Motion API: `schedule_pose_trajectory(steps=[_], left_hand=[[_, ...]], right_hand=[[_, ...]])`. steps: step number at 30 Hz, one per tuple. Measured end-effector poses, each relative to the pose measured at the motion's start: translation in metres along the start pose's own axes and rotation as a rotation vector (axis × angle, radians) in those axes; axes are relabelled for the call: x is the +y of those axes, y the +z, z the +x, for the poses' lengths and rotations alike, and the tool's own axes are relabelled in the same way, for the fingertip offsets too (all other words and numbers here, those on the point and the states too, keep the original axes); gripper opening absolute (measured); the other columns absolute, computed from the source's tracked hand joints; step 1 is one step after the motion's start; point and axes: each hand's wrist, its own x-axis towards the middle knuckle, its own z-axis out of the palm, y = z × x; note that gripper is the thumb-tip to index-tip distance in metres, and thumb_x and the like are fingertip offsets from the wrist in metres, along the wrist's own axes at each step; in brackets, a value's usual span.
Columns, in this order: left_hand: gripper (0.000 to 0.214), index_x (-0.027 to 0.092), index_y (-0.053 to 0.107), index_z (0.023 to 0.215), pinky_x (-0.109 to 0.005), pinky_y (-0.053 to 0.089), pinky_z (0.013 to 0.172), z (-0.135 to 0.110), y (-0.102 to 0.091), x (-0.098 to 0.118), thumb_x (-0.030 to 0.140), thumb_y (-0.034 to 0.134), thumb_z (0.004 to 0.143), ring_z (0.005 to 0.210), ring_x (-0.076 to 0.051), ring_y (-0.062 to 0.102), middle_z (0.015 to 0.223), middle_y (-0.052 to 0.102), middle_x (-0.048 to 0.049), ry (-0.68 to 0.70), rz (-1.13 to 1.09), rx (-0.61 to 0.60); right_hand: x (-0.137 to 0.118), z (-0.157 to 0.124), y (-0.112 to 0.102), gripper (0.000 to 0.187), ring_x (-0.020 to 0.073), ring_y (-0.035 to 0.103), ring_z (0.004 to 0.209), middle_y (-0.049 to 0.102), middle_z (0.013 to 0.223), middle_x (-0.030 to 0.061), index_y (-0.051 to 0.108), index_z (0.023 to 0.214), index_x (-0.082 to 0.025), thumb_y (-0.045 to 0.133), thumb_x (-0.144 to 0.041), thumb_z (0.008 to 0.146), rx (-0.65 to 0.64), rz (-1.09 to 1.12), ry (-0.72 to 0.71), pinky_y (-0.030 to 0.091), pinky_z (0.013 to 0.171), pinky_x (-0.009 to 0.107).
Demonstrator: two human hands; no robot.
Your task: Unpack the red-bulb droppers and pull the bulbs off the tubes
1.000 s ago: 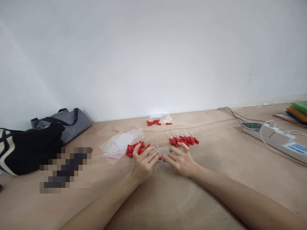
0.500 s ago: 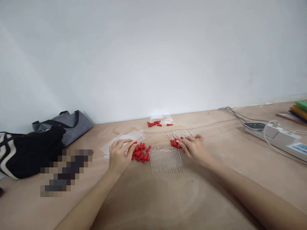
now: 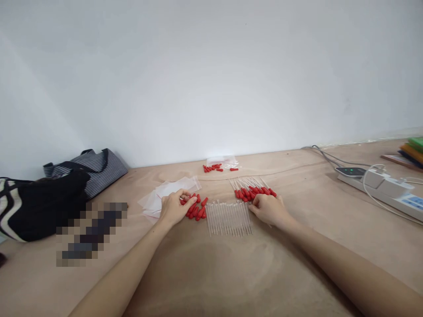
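Observation:
My left hand (image 3: 176,208) is at a loose pile of red rubber bulbs (image 3: 199,214), its thumb and fingers curled closed around one of them. My right hand (image 3: 268,208) is closed at the right end of a row of clear glass dropper tubes (image 3: 228,219). A thin tip pokes out below that hand, seemingly a tube in its fingers, most of it hidden. Just beyond my right hand lies a bunch of droppers with red bulbs (image 3: 254,192) fitted, their glass ends pointing to the wall.
Clear plastic zip bags (image 3: 158,196) lie behind my left hand. Near the wall are another bag (image 3: 220,160) and several red bulbs (image 3: 211,168). A power strip (image 3: 390,189) with cables stands at right; a striped bag (image 3: 99,171) and a black bag (image 3: 53,211) are at left.
My right hand has drawn back from the bulb-fitted droppers to the end of the tube row, uncovering them. My left hand has shifted right, further over the loose bulbs.

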Motion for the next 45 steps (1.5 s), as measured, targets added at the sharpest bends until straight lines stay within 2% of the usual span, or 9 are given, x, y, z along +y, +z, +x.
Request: schedule_pose_trajectory(steps=[5,9,15,18,22,25,30,37,45], left_hand=[[0.027,0.024,0.062,0.076,-0.037,0.034,0.077,-0.006,0.000,0.013,0.048,0.048,0.074,0.080,-0.022,0.058,0.077,0.068,0.0011,0.049,0.099,0.021],[0.024,0.024,0.063,0.077,-0.037,0.034,0.077,-0.010,-0.002,0.021,0.041,0.046,0.078,0.079,-0.021,0.056,0.079,0.068,0.0003,0.074,0.109,0.071],[0.017,0.024,0.065,0.075,-0.032,0.037,0.080,-0.010,0.011,0.054,0.030,0.050,0.078,0.082,-0.018,0.056,0.082,0.066,0.0003,0.359,0.048,-0.115],[0.019,0.023,0.064,0.090,-0.027,0.040,0.079,-0.001,0.028,0.080,0.028,0.052,0.076,0.088,-0.017,0.056,0.091,0.063,-0.0016,0.446,0.007,-0.250],[0.038,0.024,0.055,0.110,-0.031,0.039,0.087,0.016,0.056,0.114,0.039,0.052,0.075,0.103,-0.023,0.051,0.111,0.054,-0.0058,0.389,0.031,-0.370],[0.056,0.024,0.046,0.120,-0.037,0.038,0.088,0.028,0.074,0.129,0.050,0.053,0.071,0.109,-0.028,0.047,0.121,0.047,-0.0104,0.331,0.050,-0.400],[0.079,0.024,0.039,0.126,-0.041,0.039,0.088,0.043,0.090,0.133,0.058,0.062,0.058,0.110,-0.034,0.046,0.126,0.042,-0.0136,0.303,0.060,-0.470],[0.070,0.027,0.044,0.123,-0.032,0.039,0.088,0.055,0.093,0.129,0.048,0.067,0.060,0.105,-0.026,0.050,0.116,0.050,-0.0070,0.378,0.034,-0.503],[0.067,0.024,0.047,0.122,-0.033,0.040,0.088,0.069,0.098,0.125,0.051,0.064,0.063,0.107,-0.027,0.049,0.118,0.049,-0.0093,0.360,0.018,-0.433]], right_hand=[[-0.005,0.001,0.001,0.021,0.0183,0.057,0.071,0.064,0.061,0.0009,0.060,0.062,-0.021,0.048,-0.032,0.076,0.005,0.029,0.012,0.027,0.079,0.038],[-0.006,-0.001,0.000,0.024,0.0168,0.057,0.069,0.063,0.062,-0.0001,0.060,0.061,-0.022,0.046,-0.031,0.079,0.008,0.061,-0.008,0.030,0.072,0.032],[0.011,0.010,-0.014,0.022,0.0144,0.056,0.063,0.063,0.067,0.0009,0.061,0.068,-0.020,0.044,-0.030,0.079,0.081,0.175,-0.079,0.035,0.061,0.025],[0.034,0.021,-0.028,0.017,0.0175,0.056,0.079,0.063,0.079,0.0032,0.061,0.079,-0.019,0.055,-0.034,0.073,0.200,0.108,-0.204,0.038,0.069,0.026],[0.065,0.028,-0.037,0.058,0.0241,0.055,0.090,0.055,0.105,0.0096,0.055,0.105,-0.019,0.068,-0.047,0.057,0.126,-0.080,-0.157,0.039,0.075,0.031],[0.076,0.029,-0.028,0.072,0.0230,0.056,0.089,0.050,0.109,0.0114,0.049,0.115,-0.018,0.067,-0.055,0.056,0.007,-0.065,-0.104,0.040,0.074,0.030],[0.070,0.033,-0.006,0.083,0.0216,0.055,0.092,0.048,0.107,0.0117,0.041,0.122,-0.014,0.065,-0.058,0.056,0.001,0.055,-0.129,0.041,0.075,0.028],[0.066,0.043,0.011,0.069,0.0222,0.055,0.085,0.047,0.100,0.0098,0.048,0.115,-0.018,0.065,-0.056,0.059,0.088,0.115,-0.154,0.042,0.072,0.031],[0.067,0.062,0.024,0.063,0.0229,0.054,0.087,0.047,0.100,0.0113,0.051,0.110,-0.016,0.063,-0.055,0.062,0.165,0.158,-0.236,0.044,0.072,0.033]])
